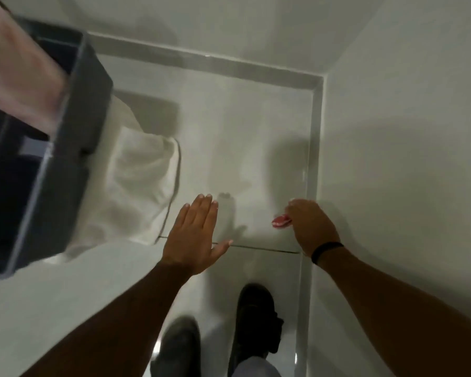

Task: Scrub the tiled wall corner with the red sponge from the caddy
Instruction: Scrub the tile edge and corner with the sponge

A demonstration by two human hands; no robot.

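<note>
1. The red sponge point(281, 221) is in the right hand point(312, 227), low on the tiled wall point(256, 137) and close to the corner point(317, 148), where that wall meets the side wall point(405, 159). Only a small red end of it pokes out past the fingers.
2. Handling, as a judgement: a sponge like this should be light, soft and squashy, and slippery once wet. It is best taken across its back with fingers spread, so that the flat face presses evenly on the tile; a pinch at one end would let it fold or twist.
3. The right grip is closed around the sponge, fingers curled over it. The blur hides whether the sponge's face actually touches the tile. A dark band point(326, 251) sits on that wrist.
4. The left hand point(195, 235) is open wide, fingers straight and together, thumb out. It holds nothing and appears to lie flat against the wall as a brace.
5. The dark grey caddy point(65, 170) fills the upper left, well apart from both hands, with a white cloth point(139, 186) beside it.
6. Two dark shoes point(256, 317) stand on the floor below.
</note>
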